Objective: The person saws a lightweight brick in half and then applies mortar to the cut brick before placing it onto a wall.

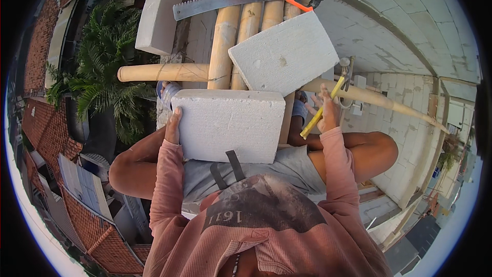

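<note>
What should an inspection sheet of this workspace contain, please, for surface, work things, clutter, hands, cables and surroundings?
Surface: poles side by side, another pole crosswise under them.
Work things: near block in front of the lap; far block lying on the poles; hammer, yellow-handled.
Clutter: saw across the poles, orange handle to the right; third block, upper left.
Left hand: against the near block's left edge.
Right hand: holds the hammer, head up in the picture.
Cables: nothing seen.
Surroundings: palm and tiled roofs left; pale wall right.
</note>
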### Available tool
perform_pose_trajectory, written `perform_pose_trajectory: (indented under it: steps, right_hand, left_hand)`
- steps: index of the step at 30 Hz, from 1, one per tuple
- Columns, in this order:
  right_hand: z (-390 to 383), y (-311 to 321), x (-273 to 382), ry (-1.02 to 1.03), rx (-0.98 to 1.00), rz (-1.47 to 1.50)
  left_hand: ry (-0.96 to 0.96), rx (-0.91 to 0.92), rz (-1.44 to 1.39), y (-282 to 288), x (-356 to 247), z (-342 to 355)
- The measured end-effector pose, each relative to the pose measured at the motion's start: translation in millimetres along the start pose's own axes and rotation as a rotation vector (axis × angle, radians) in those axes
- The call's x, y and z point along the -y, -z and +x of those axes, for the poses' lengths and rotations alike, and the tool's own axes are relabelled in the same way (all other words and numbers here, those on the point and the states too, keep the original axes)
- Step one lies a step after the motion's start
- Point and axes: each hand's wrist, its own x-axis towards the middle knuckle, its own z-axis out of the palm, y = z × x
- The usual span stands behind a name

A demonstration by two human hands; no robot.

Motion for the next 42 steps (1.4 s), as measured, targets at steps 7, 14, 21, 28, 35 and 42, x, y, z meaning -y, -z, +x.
perform_pose_trajectory:
  steps: [7,14,21,28,35,42]
  right_hand:
    - [-1,-31,-5,-0.16,0.27,0.275]
    - [12,-36,0,-0.112,0.426,0.333]
    - [35,-32,24,-0.129,0.678,0.245]
    - [41,-32,20,-0.184,0.631,0.236]
    - [17,-12,23,0.063,0.345,0.039]
    - [-62,3,0,-0.083,0.534,0.091]
  left_hand:
    - [-0.021,0.019,0.106,17,6,-3]
    - [-0.008,-0.005,0.053,-24,-3,3]
    - [0.019,0.067,0.113,-36,-9,20]
    - [-0.082,0.021,0.175,-31,-11,12]
    - [-0.113,0.141,0.293,-26,-5,12]
    - [-0.3,-0.011,-0.064,-38,-46,28]
